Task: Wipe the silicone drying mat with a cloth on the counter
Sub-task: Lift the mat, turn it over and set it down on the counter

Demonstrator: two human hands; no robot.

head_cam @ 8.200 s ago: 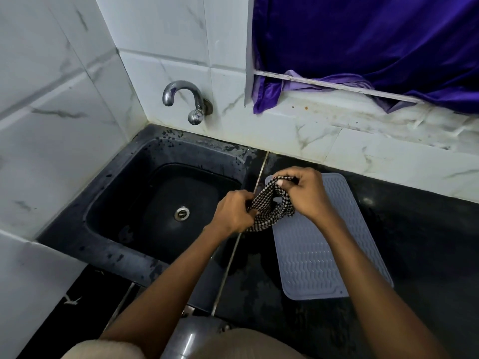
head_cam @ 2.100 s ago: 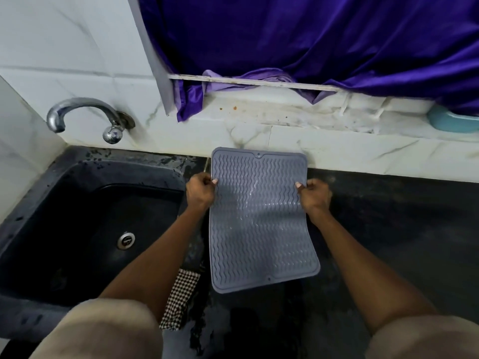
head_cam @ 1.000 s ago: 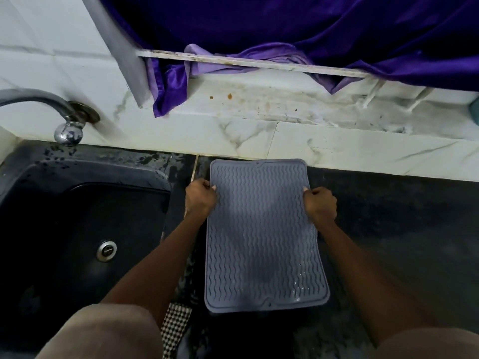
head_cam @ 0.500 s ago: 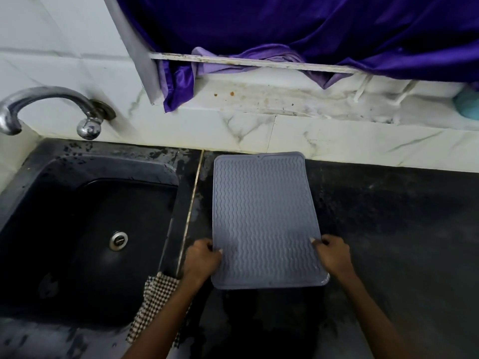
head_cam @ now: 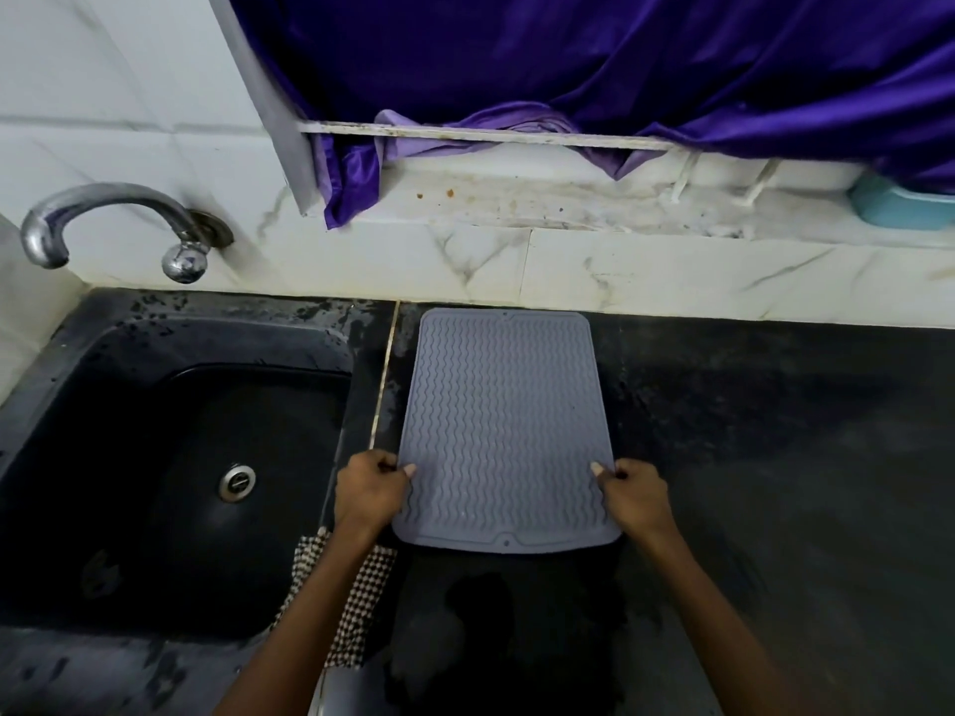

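The grey silicone drying mat [head_cam: 504, 426] with wavy ridges lies flat on the black counter [head_cam: 775, 457], its far edge against the tiled wall. My left hand [head_cam: 369, 490] pinches the mat's left edge near the front corner. My right hand [head_cam: 633, 496] pinches the right edge at the same height. The black-and-white checked cloth [head_cam: 359, 607] lies on the counter beside the sink rim, partly hidden under my left forearm. Neither hand touches it.
A black sink [head_cam: 170, 472] with a metal drain sits left of the mat, a chrome tap [head_cam: 111, 224] on the wall above it. A purple curtain [head_cam: 594, 69] hangs over the stained window ledge. A light blue dish [head_cam: 902, 209] rests on the ledge at far right.
The mat, held up off the counter two seconds ago, has been laid flat. My hands slid from its middle edges to the near corners and have stayed there for the last half second.
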